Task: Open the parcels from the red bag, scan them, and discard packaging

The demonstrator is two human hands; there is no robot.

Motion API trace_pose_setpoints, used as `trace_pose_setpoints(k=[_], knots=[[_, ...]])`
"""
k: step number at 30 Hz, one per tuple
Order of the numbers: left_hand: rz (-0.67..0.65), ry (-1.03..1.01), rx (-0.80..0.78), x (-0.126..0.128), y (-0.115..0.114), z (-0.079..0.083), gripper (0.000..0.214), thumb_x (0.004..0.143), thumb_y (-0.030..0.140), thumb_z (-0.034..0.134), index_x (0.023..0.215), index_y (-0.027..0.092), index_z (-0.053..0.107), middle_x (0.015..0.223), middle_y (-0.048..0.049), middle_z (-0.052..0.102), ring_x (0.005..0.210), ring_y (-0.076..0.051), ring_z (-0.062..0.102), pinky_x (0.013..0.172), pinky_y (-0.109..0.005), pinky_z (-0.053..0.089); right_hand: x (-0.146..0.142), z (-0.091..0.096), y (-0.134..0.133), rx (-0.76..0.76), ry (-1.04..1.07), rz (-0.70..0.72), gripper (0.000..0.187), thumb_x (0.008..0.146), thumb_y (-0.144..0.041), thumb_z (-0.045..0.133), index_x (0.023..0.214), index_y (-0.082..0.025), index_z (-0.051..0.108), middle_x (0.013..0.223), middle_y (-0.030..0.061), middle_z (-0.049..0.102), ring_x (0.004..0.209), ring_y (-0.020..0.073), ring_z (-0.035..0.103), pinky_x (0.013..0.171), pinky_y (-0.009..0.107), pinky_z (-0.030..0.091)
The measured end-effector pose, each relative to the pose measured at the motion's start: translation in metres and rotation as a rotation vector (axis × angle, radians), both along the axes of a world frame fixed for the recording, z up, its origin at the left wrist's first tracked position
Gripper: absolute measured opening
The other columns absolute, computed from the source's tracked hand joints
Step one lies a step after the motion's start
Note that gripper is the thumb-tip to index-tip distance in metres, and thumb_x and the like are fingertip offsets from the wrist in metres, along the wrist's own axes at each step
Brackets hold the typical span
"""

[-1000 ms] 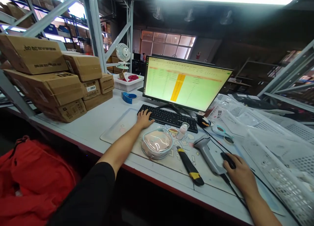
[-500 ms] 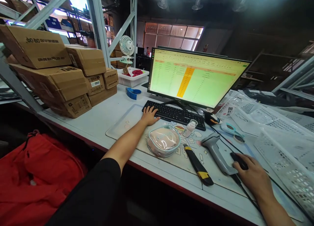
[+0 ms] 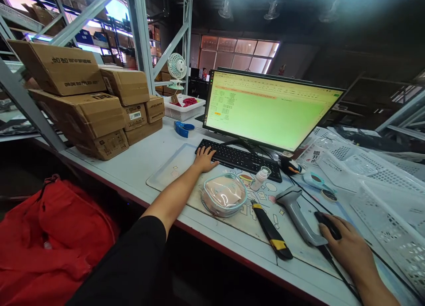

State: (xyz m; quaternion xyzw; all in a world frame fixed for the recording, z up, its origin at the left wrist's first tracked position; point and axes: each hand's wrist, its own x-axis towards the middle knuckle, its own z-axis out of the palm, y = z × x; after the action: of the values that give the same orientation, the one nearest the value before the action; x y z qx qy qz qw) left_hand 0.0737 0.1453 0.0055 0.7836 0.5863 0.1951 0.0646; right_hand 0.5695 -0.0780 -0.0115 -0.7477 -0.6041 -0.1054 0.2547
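My left hand point(image 3: 204, 159) rests with fingers spread on the left end of the black keyboard point(image 3: 244, 159). At the right, my right hand point(image 3: 347, 242) is curled over a black computer mouse point(image 3: 328, 225). Just left of the mouse lies a grey barcode scanner point(image 3: 299, 217) with its cable. A black and yellow utility knife point(image 3: 270, 231) lies on the desk mat point(image 3: 186, 177). Between the hands sit a clear round-cornered pouch point(image 3: 224, 194) with pale contents and a small spray bottle point(image 3: 260, 178). Behind the keyboard, the monitor point(image 3: 265, 109) displays a spreadsheet.
Cardboard boxes point(image 3: 76, 113) are stacked on the left of the desk. Near them are a blue tape dispenser point(image 3: 183, 128), a white basket point(image 3: 184, 111) and a small fan point(image 3: 177, 67). White perforated baskets point(image 3: 381, 213) crowd the right side. A red bag-like cloth item point(image 3: 56, 244) is at lower left.
The spreadsheet on the monitor has switched: the long orange column is gone and a shorter block of text shows. The view has shifted slightly; both hands keep their places.
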Motion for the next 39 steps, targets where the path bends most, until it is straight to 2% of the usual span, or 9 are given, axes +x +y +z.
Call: trace_pose_setpoints(k=[5, 12, 20, 31, 35, 39], knots=[[0.001, 0.001, 0.001, 0.0001, 0.0018, -0.0015, 0.074, 0.097, 0.062, 0.051, 0.160, 0.024, 0.043, 0.173, -0.0099, 0.030, 0.161, -0.037, 0.019, 0.133, -0.055, 0.008, -0.0035, 0.0028, -0.0003, -0.017, 0.027, 0.022, 0.055, 0.086, -0.069, 0.040, 0.120, -0.033, 0.063, 0.132, 0.0135, 0.064, 0.117, 0.0421, 0.065, 0.098, 0.059, 0.052], [0.002, 0.001, 0.000, -0.0002, 0.0015, -0.0021, 0.074, 0.097, 0.063, 0.051, 0.160, 0.024, 0.043, 0.173, -0.0093, 0.030, 0.161, -0.037, 0.019, 0.133, -0.054, 0.009, -0.0062, 0.0075, -0.0014, -0.004, 0.083, 0.035, 0.048, 0.080, -0.065, 0.048, 0.114, -0.035, 0.065, 0.128, 0.0142, 0.065, 0.114, 0.0436, 0.065, 0.097, 0.061, 0.052], [0.002, 0.002, -0.001, 0.0002, -0.0003, 0.0000, 0.073, 0.097, 0.061, 0.052, 0.159, 0.024, 0.044, 0.173, -0.0100, 0.029, 0.161, -0.036, 0.019, 0.133, -0.054, 0.009, -0.0066, 0.0056, 0.0013, -0.013, 0.063, 0.023, 0.054, 0.079, -0.069, 0.042, 0.115, -0.032, 0.062, 0.130, 0.0149, 0.064, 0.119, 0.0427, 0.064, 0.102, 0.059, 0.050], [0.002, 0.005, 0.005, -0.0001, -0.0012, 0.0009, 0.073, 0.097, 0.060, 0.053, 0.159, 0.024, 0.044, 0.172, -0.0101, 0.030, 0.161, -0.037, 0.021, 0.133, -0.055, 0.009, -0.0055, 0.0052, 0.0010, -0.008, 0.041, 0.047, 0.050, 0.083, -0.067, 0.042, 0.115, -0.034, 0.061, 0.130, 0.0143, 0.064, 0.119, 0.0419, 0.064, 0.102, 0.058, 0.051], [0.003, 0.008, 0.005, 0.0000, -0.0021, 0.0020, 0.072, 0.097, 0.060, 0.053, 0.159, 0.025, 0.044, 0.172, -0.0097, 0.031, 0.161, -0.037, 0.021, 0.133, -0.055, 0.010, -0.0056, 0.0054, 0.0018, -0.005, 0.031, 0.044, 0.053, 0.082, -0.067, 0.041, 0.116, -0.032, 0.061, 0.131, 0.0154, 0.063, 0.118, 0.0412, 0.064, 0.102, 0.056, 0.051], [0.011, 0.014, -0.001, 0.0005, -0.0022, 0.0018, 0.072, 0.097, 0.061, 0.053, 0.159, 0.025, 0.044, 0.172, -0.0092, 0.031, 0.161, -0.037, 0.021, 0.133, -0.054, 0.010, -0.0054, 0.0063, 0.0024, -0.046, 0.034, 0.012, 0.066, 0.079, -0.071, 0.040, 0.121, -0.025, 0.062, 0.130, 0.0144, 0.064, 0.115, 0.0413, 0.066, 0.099, 0.057, 0.054]])
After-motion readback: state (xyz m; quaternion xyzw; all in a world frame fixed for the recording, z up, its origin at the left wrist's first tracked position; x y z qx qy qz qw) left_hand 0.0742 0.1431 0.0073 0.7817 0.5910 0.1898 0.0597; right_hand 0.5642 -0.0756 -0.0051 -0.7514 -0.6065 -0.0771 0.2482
